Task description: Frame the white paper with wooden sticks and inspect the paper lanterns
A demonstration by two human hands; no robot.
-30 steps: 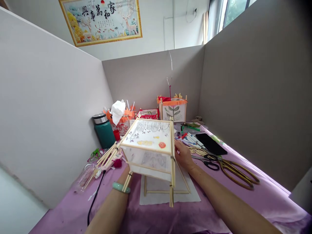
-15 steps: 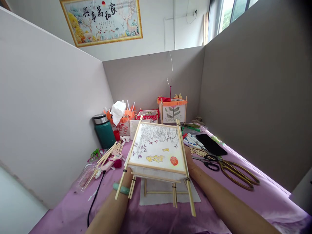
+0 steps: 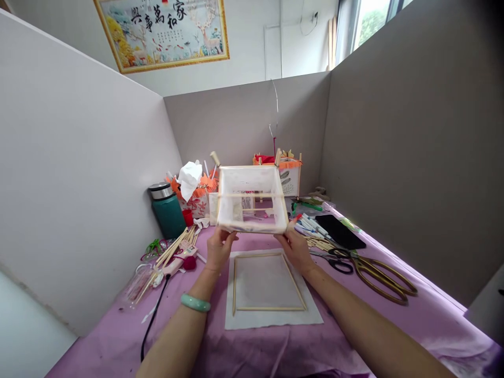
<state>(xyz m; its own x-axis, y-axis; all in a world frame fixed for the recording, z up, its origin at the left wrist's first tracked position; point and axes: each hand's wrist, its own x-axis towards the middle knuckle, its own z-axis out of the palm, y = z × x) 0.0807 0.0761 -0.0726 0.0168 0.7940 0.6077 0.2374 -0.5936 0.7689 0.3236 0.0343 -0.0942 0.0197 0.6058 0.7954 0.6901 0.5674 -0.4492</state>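
A box-shaped lantern frame point(image 3: 252, 228) of thin sticks and white paper is held up above the table, its open side facing me. My left hand point(image 3: 219, 249) grips its lower left corner, with a green bangle on the wrist. At the lower right corner, my right hand point(image 3: 296, 248) is closed on the frame too. Below lies a white paper sheet point(image 3: 270, 283) with several sticks laid on it in a four-sided outline.
To the left stand a green bottle point(image 3: 168, 215), a pink glue gun point(image 3: 179, 262) and loose sticks. Decorated lanterns point(image 3: 290, 178) are at the back. Markers, a black phone point(image 3: 340, 231) and gold-handled scissors point(image 3: 384, 275) lie right.
Both hands have lifted and tipped the lantern frame back, so its drawn panel no longer shows and its open side does. The paper with its stick outline is now uncovered.
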